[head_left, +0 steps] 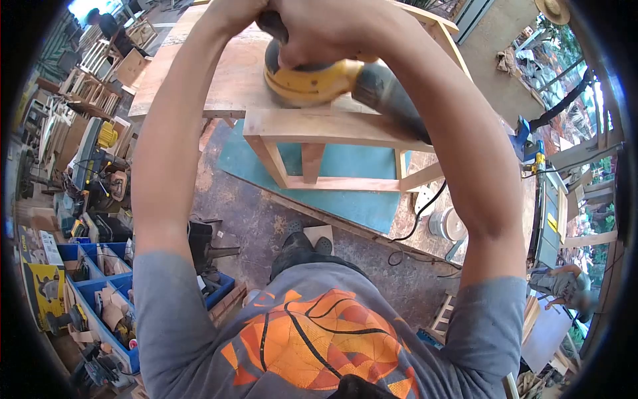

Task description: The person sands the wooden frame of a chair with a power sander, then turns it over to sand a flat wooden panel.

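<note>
A yellow and black power sander (302, 83) with a dark dust canister (382, 93) rests on the pale wooden frame piece, by the edge of a wooden panel (229, 73). My right hand (316, 36) is closed around the sander's top. At the upper edge of the view, my left hand (242, 12) is closed against the sander's black front part, its fingers largely cut off. Below the sander, a wooden frame (339, 126) with legs and a lower rail stands over a teal board (365, 206). The sander looks smeared by motion.
A black cord (425, 216) runs down beside a round tub (448, 225) at right. Blue divided bins (86, 286) with tools stand at lower left. One person (113, 30) is at far upper left, another (565, 286) at right. Wooden pieces (100, 93) crowd the left.
</note>
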`<state>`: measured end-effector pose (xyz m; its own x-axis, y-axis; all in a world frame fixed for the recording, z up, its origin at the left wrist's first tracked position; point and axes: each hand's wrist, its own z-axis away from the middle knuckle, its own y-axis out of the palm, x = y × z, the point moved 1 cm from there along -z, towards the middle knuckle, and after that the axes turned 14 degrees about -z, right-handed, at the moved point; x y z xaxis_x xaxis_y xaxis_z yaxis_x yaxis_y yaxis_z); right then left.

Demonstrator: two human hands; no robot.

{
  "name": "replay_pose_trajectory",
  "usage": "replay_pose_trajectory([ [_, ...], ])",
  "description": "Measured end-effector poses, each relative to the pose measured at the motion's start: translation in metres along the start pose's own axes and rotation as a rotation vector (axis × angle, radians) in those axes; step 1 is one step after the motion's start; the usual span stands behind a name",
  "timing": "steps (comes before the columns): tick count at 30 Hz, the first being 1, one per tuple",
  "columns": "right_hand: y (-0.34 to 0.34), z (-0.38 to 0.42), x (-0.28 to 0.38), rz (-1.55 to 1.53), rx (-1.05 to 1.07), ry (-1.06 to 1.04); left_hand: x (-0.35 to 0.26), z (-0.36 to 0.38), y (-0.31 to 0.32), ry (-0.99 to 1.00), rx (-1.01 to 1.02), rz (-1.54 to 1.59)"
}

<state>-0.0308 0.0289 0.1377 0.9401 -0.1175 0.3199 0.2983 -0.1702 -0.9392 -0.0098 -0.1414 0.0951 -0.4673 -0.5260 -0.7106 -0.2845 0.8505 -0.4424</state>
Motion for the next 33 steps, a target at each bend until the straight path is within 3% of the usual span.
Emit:
replay_pose_trajectory([
  [2, 0.009, -0.011, -0.006, 0.052, -0.044, 0.073, 0.006, -0.002, 0.002, 0.024, 0.001, 0.015],
  [8, -0.009, -0.001, 0.0, 0.051, 0.113, 0.085, 0.014, -0.012, 0.003, 0.049, 0.058, 0.001],
  [12, -0.006, 0.009, 0.009, -0.026, 0.109, 0.131, 0.004, 0.01, 0.015, -0.037, 0.031, 0.194],
  [16, 0.002, -0.008, -0.001, 0.055, 0.066, 0.005, 0.004, 0.007, -0.001, -0.038, 0.036, 0.136],
  [20, 0.001, 0.001, 0.008, 0.008, 0.115, 0.035, -0.006, 0.02, 0.002, 0.048, 0.001, -0.015],
  [26, 0.01, -0.007, 0.0, 0.055, 0.066, 0.13, -0.01, 0.013, 0.005, -0.041, -0.057, -0.026],
  [28, 0.012, -0.004, 0.0, 0.185, 0.051, -0.04, -0.014, 0.019, 0.009, 0.064, -0.066, -0.109],
  [32, -0.005, 0.01, 0.003, 0.008, 0.07, 0.054, -0.011, 0.011, 0.012, -0.016, -0.097, -0.03],
  [33, -0.003, 0.009, -0.001, 0.013, 0.059, 0.039, -0.012, 0.007, 0.012, -0.017, -0.028, -0.04],
])
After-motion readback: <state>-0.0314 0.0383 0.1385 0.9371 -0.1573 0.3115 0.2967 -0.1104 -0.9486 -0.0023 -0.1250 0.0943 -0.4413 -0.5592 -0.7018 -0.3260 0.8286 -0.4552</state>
